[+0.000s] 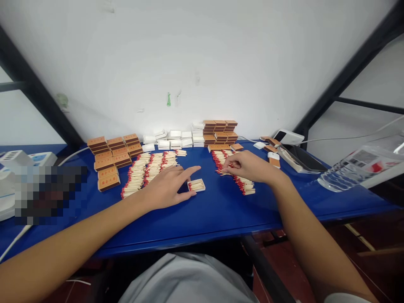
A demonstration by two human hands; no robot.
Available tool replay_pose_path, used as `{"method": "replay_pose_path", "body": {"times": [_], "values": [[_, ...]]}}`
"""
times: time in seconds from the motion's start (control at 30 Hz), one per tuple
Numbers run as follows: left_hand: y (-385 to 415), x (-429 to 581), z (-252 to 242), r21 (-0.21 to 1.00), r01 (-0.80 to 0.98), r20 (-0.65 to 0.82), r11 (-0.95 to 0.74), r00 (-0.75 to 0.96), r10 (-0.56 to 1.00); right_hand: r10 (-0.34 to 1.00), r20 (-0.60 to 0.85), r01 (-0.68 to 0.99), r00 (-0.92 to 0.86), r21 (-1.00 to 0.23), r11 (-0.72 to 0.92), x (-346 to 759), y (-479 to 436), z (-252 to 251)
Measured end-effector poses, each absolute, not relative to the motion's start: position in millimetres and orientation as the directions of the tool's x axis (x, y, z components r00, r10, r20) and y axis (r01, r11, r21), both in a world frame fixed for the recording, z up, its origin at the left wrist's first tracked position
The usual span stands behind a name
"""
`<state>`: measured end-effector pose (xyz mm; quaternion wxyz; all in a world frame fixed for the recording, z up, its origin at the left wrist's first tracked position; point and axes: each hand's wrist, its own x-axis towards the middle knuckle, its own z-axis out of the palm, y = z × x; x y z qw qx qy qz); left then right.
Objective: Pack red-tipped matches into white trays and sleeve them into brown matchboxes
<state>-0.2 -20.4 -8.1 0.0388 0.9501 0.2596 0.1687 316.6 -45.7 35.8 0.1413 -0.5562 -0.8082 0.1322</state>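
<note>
A small white matchbox tray (196, 185) with a few matches in it lies on the blue table (221, 210). My left hand (168, 185) rests beside it, thumb and forefinger on either side of the tray, holding it in place. My right hand (248, 166) is closed in a pinch on a few red-tipped matches at a row of matches (235, 174) laid out to the right. A larger spread of matches (148, 168) lies behind my left hand.
Orange matchbox sleeves (113, 158) are stacked at the left, more (221, 130) at the back. White inner trays (173, 139) are piled along the wall. A phone (303, 158), a charger (288, 136) and a plastic bottle (356, 168) lie at the right. White devices (19, 162) sit far left.
</note>
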Motion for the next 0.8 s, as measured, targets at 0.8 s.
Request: {"method": "replay_pose_path", "body": {"times": [0.8], "values": [[-19.8, -0.8, -9.2, 0.158, 0.471, 0.304, -0.868, 0.813, 0.497, 0.944, -0.104, 0.896, -0.313, -0.363, 0.257, 327.9, -41.9, 30.3]]}}
